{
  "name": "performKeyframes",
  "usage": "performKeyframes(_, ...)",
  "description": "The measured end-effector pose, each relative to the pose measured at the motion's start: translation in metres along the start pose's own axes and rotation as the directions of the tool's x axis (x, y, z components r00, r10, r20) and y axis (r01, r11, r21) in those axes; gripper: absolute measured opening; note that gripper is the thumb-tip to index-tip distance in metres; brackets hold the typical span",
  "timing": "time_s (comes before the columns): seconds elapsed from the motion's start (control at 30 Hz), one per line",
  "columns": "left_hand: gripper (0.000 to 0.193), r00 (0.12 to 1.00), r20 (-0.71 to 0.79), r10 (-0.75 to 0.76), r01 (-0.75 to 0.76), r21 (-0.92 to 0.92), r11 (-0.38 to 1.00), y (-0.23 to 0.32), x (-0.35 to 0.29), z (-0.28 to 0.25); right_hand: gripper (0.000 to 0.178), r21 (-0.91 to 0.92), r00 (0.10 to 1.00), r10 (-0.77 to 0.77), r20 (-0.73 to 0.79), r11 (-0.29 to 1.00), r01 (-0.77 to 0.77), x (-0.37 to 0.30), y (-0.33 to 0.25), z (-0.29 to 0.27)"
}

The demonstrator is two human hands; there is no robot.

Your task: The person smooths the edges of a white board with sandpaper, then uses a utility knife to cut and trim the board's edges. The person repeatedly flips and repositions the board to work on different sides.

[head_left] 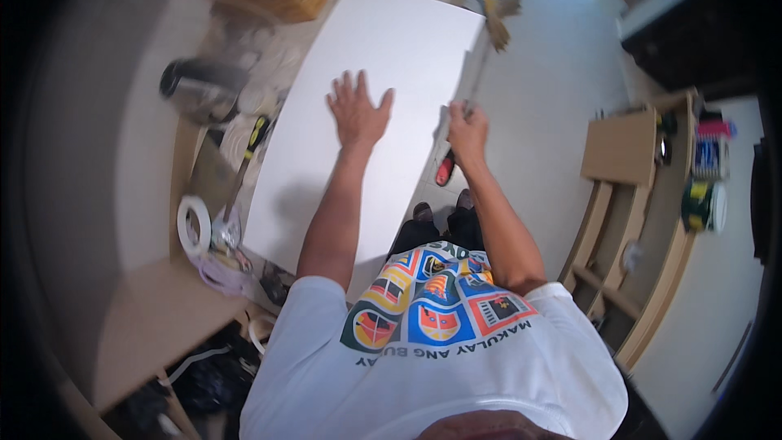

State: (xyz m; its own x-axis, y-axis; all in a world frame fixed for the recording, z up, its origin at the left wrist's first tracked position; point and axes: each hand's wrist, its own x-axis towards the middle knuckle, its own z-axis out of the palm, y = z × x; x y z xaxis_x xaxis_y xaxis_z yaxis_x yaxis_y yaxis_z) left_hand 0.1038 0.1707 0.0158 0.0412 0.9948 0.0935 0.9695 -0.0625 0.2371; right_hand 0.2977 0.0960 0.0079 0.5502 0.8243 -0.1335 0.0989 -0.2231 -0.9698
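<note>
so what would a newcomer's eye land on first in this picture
The large white board across the middle stands out first, with the left hand spread flat on it and the right hand at its right edge. Next comes the bright multicoloured print on the wearer's white shirt, at the bottom centre. Off to the left, a white ring-shaped roll catches the eye beside the board's lower end.

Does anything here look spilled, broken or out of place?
No clear spill or damage shows. Clutter looks untidy, though: a tape roll and a yellow-and-black tool lie among loose items left of the white panel.
</note>
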Motion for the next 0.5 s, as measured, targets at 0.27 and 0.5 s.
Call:
performKeyframes(0.27, 0.074, 0.999, 0.047, -0.007, 0.008, -0.022, 1.000, -0.001, -0.003, -0.017, 0.031, 0.121, 0.749, 0.062, 0.659, 0.975, -0.187, -0.022, -0.110, 0.046)
performKeyframes(0.5, 0.081, 0.962, -0.257, 0.089, -0.087, 0.018, 0.996, -0.006, -0.057, 0.021, 0.034, -0.071, 0.085, 0.046, 0.995, 0.944, 0.321, -0.046, -0.143, 0.133)
